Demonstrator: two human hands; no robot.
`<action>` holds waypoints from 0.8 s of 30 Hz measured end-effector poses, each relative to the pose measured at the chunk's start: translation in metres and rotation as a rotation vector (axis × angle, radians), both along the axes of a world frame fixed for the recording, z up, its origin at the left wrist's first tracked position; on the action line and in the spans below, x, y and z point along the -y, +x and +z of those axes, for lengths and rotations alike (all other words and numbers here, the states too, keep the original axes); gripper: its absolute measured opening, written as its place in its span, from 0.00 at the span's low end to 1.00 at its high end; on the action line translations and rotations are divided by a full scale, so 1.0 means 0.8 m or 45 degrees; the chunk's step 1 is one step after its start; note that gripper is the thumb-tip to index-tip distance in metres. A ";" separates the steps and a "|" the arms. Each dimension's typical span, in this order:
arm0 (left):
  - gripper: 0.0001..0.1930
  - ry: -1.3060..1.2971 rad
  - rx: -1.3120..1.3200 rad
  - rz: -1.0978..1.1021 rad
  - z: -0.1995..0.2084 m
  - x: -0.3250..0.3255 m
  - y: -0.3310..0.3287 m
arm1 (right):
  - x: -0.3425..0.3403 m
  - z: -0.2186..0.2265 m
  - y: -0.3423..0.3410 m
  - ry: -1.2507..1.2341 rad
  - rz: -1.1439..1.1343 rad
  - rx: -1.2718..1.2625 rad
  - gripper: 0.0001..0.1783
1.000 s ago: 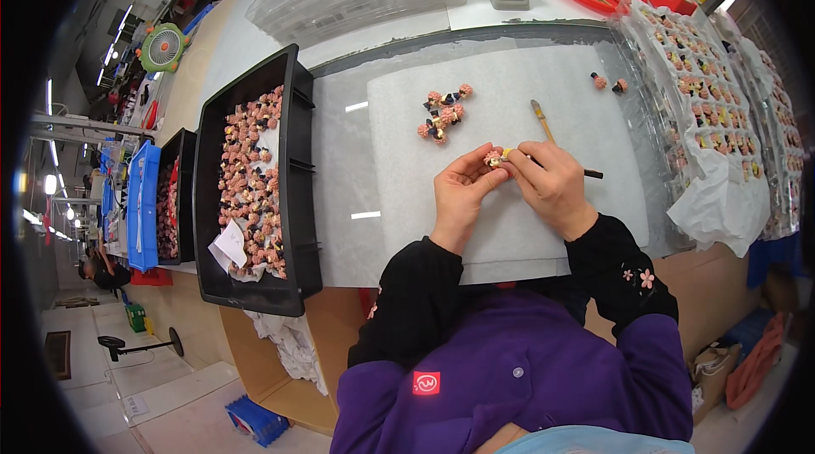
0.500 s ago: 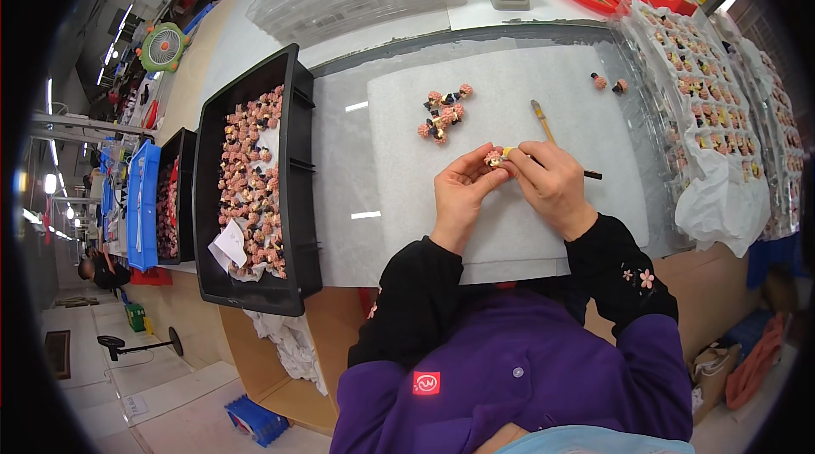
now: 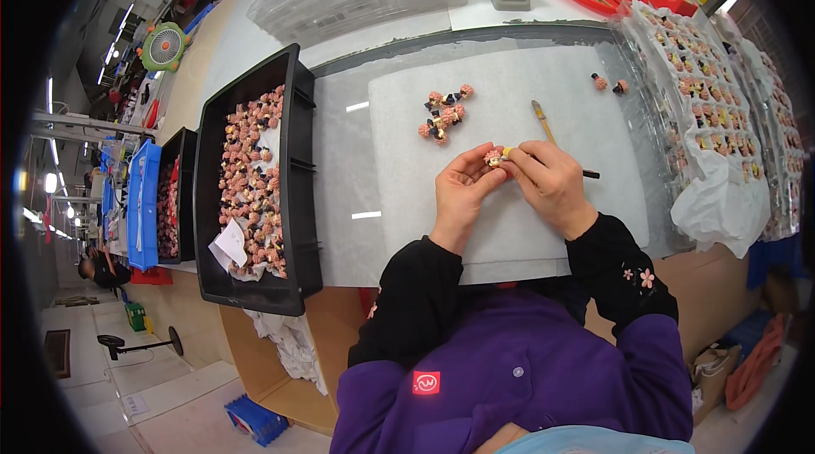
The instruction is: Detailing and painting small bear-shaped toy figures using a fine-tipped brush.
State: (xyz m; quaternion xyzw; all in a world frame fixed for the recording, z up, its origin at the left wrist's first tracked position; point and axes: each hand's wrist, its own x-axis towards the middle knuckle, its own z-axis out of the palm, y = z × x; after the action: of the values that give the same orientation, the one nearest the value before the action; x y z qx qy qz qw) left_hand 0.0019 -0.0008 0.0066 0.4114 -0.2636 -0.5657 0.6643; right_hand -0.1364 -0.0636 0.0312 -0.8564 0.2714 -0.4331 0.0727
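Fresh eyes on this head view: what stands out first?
Probably the black bin at left, strewn with small pink-topped pieces. Next, near the centre, the left hand pinches a single pink-topped piece above a white mat, with the right hand close beside it. Then, at right, rows of similar pieces.

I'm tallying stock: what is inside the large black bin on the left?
The black bin holds many small pink-topped figures, with white paper lying at the near end and pale lining showing in places. What lies beneath the upper figures is covered.
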 end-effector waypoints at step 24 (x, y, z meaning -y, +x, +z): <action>0.20 -0.022 0.042 0.079 -0.001 0.000 -0.003 | 0.000 0.000 0.000 -0.084 -0.026 -0.030 0.10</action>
State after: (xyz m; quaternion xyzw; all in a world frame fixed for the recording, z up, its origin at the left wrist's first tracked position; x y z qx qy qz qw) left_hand -0.0008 -0.0005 0.0060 0.4229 -0.2665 -0.5357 0.6806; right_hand -0.1364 -0.0633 0.0313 -0.8606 0.2666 -0.4323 0.0367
